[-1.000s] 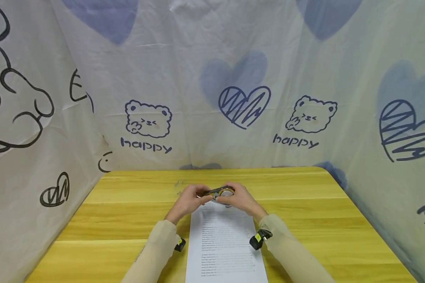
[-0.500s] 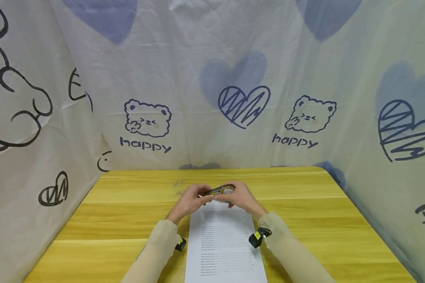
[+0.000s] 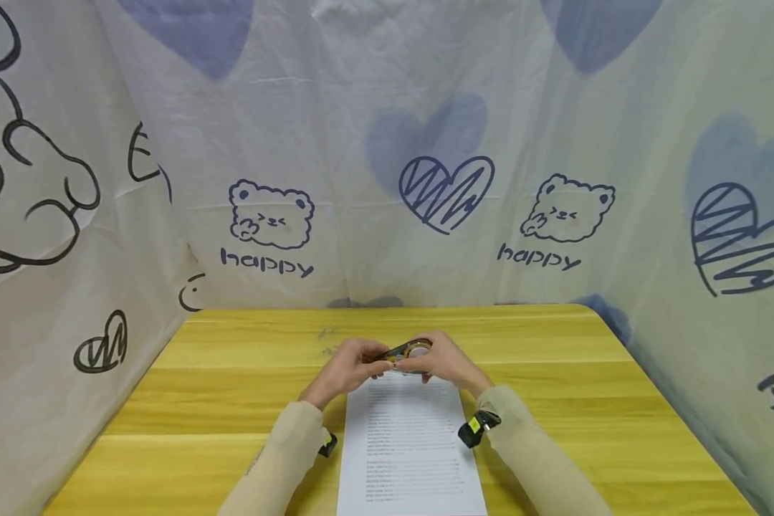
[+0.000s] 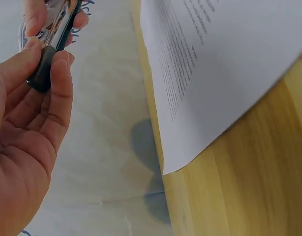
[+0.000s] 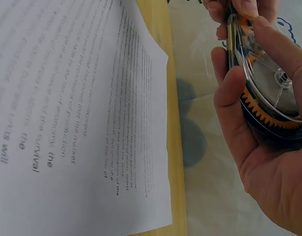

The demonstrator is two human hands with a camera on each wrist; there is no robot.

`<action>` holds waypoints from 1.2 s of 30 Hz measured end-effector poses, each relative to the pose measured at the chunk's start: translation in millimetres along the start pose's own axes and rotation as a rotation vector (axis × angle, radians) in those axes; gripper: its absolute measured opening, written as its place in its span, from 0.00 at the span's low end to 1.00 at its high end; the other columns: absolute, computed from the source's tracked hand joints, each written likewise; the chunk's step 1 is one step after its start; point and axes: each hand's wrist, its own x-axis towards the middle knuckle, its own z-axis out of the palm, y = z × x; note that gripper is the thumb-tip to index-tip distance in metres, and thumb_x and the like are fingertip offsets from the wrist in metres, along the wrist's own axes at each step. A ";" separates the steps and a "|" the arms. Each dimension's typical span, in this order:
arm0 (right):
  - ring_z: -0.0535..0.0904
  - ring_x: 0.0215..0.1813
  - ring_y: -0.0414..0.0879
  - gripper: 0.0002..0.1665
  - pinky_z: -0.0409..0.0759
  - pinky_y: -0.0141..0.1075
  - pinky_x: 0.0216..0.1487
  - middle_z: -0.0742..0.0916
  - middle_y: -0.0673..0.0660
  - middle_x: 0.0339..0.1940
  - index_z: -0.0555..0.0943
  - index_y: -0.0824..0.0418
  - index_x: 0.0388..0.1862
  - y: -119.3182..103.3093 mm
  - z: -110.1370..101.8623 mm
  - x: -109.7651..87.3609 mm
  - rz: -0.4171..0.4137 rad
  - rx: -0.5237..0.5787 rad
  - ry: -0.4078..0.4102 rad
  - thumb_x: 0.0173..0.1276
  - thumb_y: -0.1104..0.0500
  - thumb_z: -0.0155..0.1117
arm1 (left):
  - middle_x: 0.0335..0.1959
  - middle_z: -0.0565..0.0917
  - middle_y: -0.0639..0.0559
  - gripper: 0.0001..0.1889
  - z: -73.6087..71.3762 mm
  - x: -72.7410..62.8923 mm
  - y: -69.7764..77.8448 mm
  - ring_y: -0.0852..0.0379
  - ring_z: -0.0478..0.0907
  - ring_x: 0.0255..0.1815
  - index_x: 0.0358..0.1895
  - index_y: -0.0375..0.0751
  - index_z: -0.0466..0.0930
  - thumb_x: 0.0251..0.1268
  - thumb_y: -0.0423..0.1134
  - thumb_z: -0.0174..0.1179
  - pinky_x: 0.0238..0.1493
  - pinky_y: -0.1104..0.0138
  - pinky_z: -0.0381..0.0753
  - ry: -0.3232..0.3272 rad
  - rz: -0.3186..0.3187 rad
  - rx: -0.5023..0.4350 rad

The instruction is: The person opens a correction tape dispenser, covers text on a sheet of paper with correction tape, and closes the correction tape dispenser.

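A correction tape (image 3: 418,352) with a clear case is held in both hands above the far end of a printed sheet of paper (image 3: 405,437). My right hand (image 3: 450,362) grips its rounded body, where an orange toothed wheel (image 5: 261,112) and a pale tape reel (image 5: 269,81) show through the case. At the narrow end, my left hand (image 3: 348,369) pinches the dark cap (image 4: 42,73) between thumb and fingers. In the left wrist view the cap sits on the end of the case. The tape's tip is hidden.
The sheet lies lengthwise on a yellow wood-grain table (image 3: 232,401), running toward the near edge. Pale cloth (image 3: 361,143) printed with hearts and bears hangs behind the table and along both sides. Black wrist cameras sit at both sleeves.
Both hands keep hold of the correction tape. The right hand and the tape have shifted very slightly to the right, and the left fingers have moved a little along the tape's narrow end.
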 end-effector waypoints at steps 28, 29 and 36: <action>0.82 0.44 0.68 0.25 0.83 0.59 0.39 0.86 0.64 0.46 0.80 0.56 0.54 10.9 0.5 5.0 0.006 0.046 0.037 0.59 0.50 0.76 | 0.40 0.88 0.48 0.17 -1.6 0.6 -15.6 0.40 0.84 0.39 0.55 0.37 0.83 0.65 0.39 0.65 0.42 0.50 0.85 0.015 -0.034 -0.073; 0.82 0.43 0.68 0.25 0.83 0.59 0.39 0.86 0.64 0.45 0.81 0.57 0.53 11.6 0.9 5.3 0.003 0.051 0.035 0.59 0.51 0.75 | 0.40 0.88 0.48 0.17 -1.9 0.8 -16.0 0.40 0.84 0.39 0.55 0.37 0.83 0.65 0.39 0.65 0.42 0.50 0.85 0.012 -0.035 -0.071; 0.83 0.44 0.64 0.24 0.85 0.56 0.39 0.87 0.58 0.42 0.82 0.58 0.51 14.3 2.8 7.7 0.014 0.069 0.019 0.58 0.50 0.76 | 0.41 0.88 0.49 0.17 -4.1 2.0 -16.9 0.42 0.85 0.39 0.55 0.39 0.84 0.64 0.39 0.66 0.41 0.51 0.85 -0.010 -0.065 -0.038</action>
